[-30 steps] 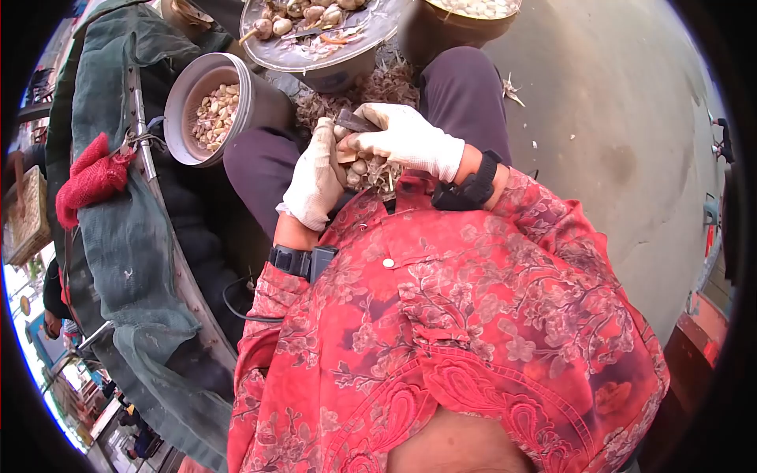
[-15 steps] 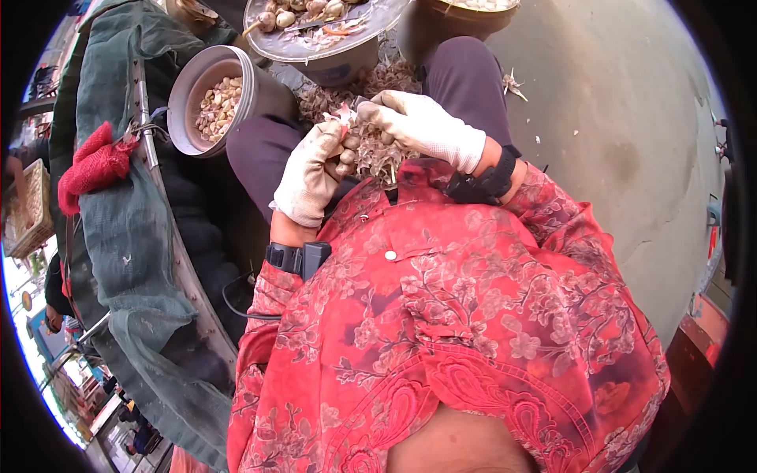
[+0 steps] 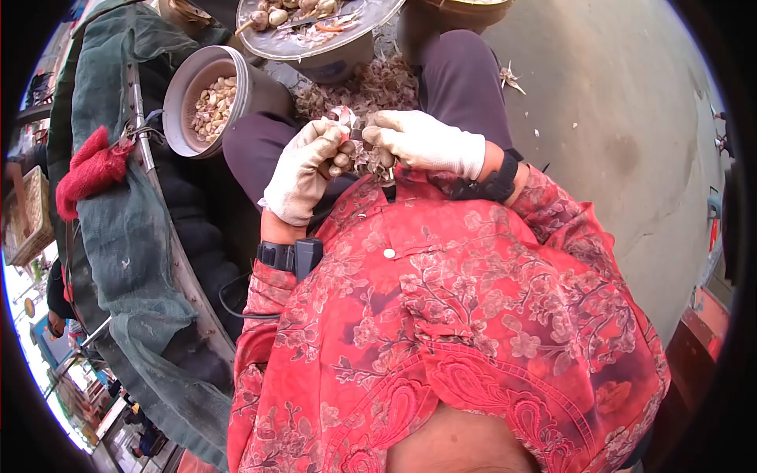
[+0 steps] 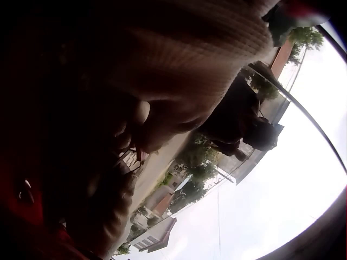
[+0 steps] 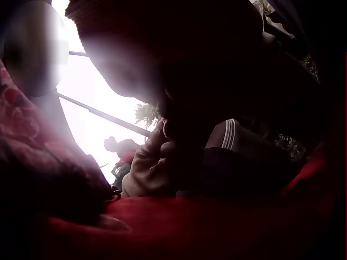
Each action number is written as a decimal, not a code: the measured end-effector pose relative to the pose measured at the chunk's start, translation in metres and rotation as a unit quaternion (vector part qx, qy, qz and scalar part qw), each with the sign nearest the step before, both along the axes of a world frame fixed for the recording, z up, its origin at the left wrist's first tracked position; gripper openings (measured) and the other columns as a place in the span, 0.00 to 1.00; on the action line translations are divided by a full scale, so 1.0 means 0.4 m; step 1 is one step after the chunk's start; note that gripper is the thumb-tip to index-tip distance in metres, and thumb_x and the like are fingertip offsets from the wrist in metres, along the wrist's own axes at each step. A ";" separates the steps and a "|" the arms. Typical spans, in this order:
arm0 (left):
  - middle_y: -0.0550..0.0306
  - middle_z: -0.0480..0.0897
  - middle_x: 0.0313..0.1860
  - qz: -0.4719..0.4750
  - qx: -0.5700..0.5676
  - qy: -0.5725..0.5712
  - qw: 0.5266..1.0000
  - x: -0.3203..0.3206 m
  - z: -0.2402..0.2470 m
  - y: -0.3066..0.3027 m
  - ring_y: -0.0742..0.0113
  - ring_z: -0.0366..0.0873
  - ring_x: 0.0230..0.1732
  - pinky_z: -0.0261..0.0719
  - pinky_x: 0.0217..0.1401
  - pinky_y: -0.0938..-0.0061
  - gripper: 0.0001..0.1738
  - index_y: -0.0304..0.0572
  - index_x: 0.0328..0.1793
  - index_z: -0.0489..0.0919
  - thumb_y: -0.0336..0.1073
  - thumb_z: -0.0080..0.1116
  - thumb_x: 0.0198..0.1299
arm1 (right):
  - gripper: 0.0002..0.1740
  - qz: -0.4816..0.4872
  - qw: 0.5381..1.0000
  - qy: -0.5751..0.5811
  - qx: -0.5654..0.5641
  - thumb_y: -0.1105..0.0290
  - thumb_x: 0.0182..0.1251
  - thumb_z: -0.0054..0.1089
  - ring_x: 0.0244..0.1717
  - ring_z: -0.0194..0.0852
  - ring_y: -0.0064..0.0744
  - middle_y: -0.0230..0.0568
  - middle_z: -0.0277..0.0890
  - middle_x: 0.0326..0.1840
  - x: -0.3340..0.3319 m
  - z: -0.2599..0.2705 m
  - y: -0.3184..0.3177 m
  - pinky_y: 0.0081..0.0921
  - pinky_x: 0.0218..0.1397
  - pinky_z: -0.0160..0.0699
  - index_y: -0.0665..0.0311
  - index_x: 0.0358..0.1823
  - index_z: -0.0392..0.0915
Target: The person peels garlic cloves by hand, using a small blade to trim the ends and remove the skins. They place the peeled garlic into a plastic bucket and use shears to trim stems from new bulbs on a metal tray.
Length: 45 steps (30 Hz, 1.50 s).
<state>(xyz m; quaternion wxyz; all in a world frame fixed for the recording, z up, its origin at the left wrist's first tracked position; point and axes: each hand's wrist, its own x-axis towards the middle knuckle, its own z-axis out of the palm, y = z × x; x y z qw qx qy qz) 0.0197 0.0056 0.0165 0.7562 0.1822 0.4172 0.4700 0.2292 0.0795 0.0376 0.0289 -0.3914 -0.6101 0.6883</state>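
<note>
In the head view, my gloved left hand (image 3: 298, 169) pinches a piece of garlic with pinkish-white peel (image 3: 344, 117) between thumb and forefinger. Several garlic cloves (image 3: 341, 162) sit in the curl of its lower fingers. My gloved right hand (image 3: 430, 143) faces it from the right, fingertips close to the garlic. Its fingers curl round a small knife, whose dark blade is mostly hidden now. Dry garlic peel (image 3: 369, 163) lies in the lap beneath the hands. Both wrist views are dark; the left glove (image 4: 184, 65) fills much of the left wrist view.
A grey bucket (image 3: 175, 110) of loose cloves stands beyond the left knee. Ahead, a round tray (image 3: 292, 52) bears garlic bulbs and peel on top of a tub. Peel is heaped on the ground (image 3: 378, 83) between the knees. Green netting (image 3: 130, 260) runs along the left.
The hands have moved slightly apart, and the dark blade seen at the right fingers is now mostly out of sight. Pinkish peel now shows at the left fingertips.
</note>
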 end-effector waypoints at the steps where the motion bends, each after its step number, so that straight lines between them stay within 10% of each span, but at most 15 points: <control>1: 0.59 0.78 0.33 0.009 -0.004 0.011 1.000 0.005 0.012 0.001 0.75 0.71 0.30 0.68 0.33 0.80 0.07 0.41 0.43 0.75 0.36 0.58 0.68 | 0.17 0.006 0.999 0.028 0.015 0.59 0.73 0.48 0.31 0.75 0.25 0.37 0.78 0.32 0.003 -0.023 -0.002 0.26 0.35 0.75 0.67 0.45 0.74; 6: 0.59 0.77 0.32 -0.008 0.004 -0.016 1.000 -0.007 0.001 0.002 0.73 0.69 0.29 0.67 0.32 0.79 0.07 0.41 0.41 0.75 0.35 0.59 0.67 | 0.17 -0.005 0.998 0.059 -0.021 0.55 0.77 0.46 0.24 0.61 0.15 0.29 0.71 0.24 -0.004 0.011 -0.013 0.18 0.27 0.61 0.62 0.45 0.75; 18: 0.58 0.80 0.37 -0.002 0.041 -0.081 0.996 0.004 -0.048 0.016 0.74 0.70 0.29 0.65 0.29 0.82 0.16 0.41 0.49 0.76 0.46 0.57 0.69 | 0.15 -0.012 0.996 0.089 -0.031 0.60 0.75 0.48 0.28 0.71 0.21 0.31 0.73 0.26 0.014 -0.047 0.021 0.24 0.33 0.72 0.67 0.45 0.73; 27: 0.61 0.80 0.36 0.005 -0.013 0.001 1.000 0.033 -0.044 0.025 0.73 0.71 0.30 0.64 0.29 0.79 0.31 0.41 0.57 0.75 0.62 0.38 0.74 | 0.17 -0.030 0.997 0.063 -0.019 0.58 0.76 0.48 0.30 0.73 0.21 0.34 0.76 0.31 0.005 -0.070 0.025 0.23 0.35 0.74 0.66 0.46 0.74; 32: 0.64 0.81 0.37 -0.002 0.010 0.069 0.998 0.037 -0.038 0.026 0.77 0.72 0.30 0.67 0.30 0.83 0.22 0.41 0.62 0.75 0.49 0.49 0.73 | 0.17 -0.024 0.999 0.048 0.006 0.59 0.74 0.48 0.30 0.76 0.25 0.38 0.78 0.31 -0.012 -0.069 0.019 0.27 0.34 0.75 0.67 0.48 0.75; 45: 0.59 0.77 0.24 0.058 -0.087 0.102 0.989 0.047 -0.041 0.043 0.74 0.68 0.17 0.59 0.16 0.81 0.23 0.49 0.35 0.72 0.56 0.37 0.75 | 0.17 0.079 0.995 0.016 0.056 0.61 0.73 0.48 0.29 0.75 0.27 0.41 0.76 0.28 0.043 -0.047 0.022 0.28 0.34 0.73 0.69 0.46 0.75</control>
